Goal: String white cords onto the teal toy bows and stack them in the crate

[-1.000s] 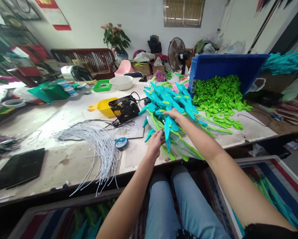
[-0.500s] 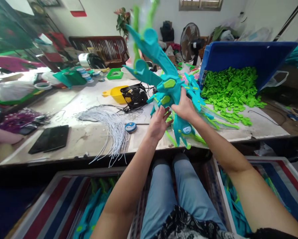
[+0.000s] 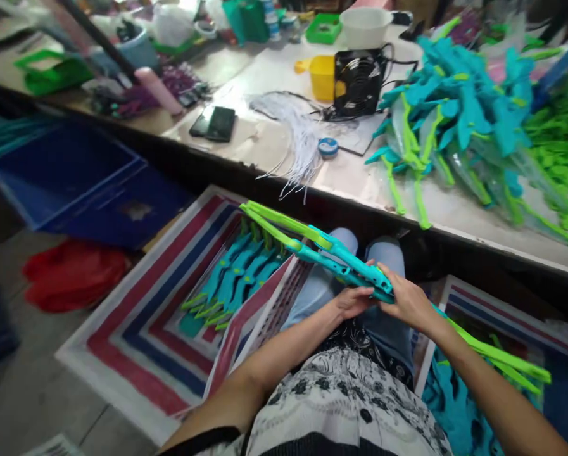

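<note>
My left hand and right hand both clamp the teal-and-green plastic wing toy above my lap; its thin green tips might snag the striped woven bag

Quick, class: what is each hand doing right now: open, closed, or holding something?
Left hand: closed on the teal and green toy.
Right hand: closed on the same toy.

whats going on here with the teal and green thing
A seated person holds a teal and green plastic toy piece over the lap, left hand and right hand both gripping its near end. A striped bag on the floor to the person's left holds similar pieces, and a pile of them lies on the table ahead.
</note>
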The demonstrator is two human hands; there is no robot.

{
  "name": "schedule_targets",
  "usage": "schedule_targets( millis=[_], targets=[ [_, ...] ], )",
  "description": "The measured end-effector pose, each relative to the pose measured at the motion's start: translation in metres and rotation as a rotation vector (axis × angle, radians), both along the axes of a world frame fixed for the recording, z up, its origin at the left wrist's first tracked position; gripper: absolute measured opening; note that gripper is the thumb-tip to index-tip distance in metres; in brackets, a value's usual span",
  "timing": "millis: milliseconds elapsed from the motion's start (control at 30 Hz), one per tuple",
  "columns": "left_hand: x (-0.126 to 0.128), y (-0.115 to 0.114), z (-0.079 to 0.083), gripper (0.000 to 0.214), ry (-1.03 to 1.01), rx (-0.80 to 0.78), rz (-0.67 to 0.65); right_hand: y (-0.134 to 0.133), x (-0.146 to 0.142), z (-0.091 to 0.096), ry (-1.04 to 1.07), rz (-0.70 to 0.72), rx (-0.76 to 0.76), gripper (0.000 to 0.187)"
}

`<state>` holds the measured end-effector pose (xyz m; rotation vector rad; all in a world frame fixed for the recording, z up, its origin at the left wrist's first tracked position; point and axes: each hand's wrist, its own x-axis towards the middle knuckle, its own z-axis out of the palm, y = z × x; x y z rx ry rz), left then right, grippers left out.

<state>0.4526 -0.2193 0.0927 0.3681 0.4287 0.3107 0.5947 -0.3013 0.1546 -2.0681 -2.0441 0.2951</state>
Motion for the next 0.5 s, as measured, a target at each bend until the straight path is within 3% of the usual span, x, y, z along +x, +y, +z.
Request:
schedule_targets(
  millis=[100,167,267,333,400,500],
  targets=[
    [-0.005,-0.007,-0.009,0.067,0.106,0.000,-0.086,-0.009,0.000,-0.019,-0.191,0.052,0.078,0.071],
    [-0.015,-0.007,-0.005,0.063,0.177,0.106,-0.233,-0.012,0.001,-0.023,-0.359,0.080,0.167,0.063],
    [-0.042,-0.004,0.007,0.047,0.249,0.495,-0.549,-0.012,0.002,-0.024,-0.503,0.114,0.277,0.061],
    [-0.061,-0.001,0.018,0.041,0.279,0.784,-0.653,-0.011,0.004,-0.026,-0.522,0.134,0.312,0.064],
    [-0.076,0.004,0.027,0.040,0.328,1.056,-0.583,-0.009,0.005,-0.029,-0.521,0.155,0.316,0.068],
    [-0.088,0.011,0.032,0.033,0.465,1.445,-0.365,-0.007,0.006,-0.031,-0.506,0.178,0.285,0.073]
  ],
)
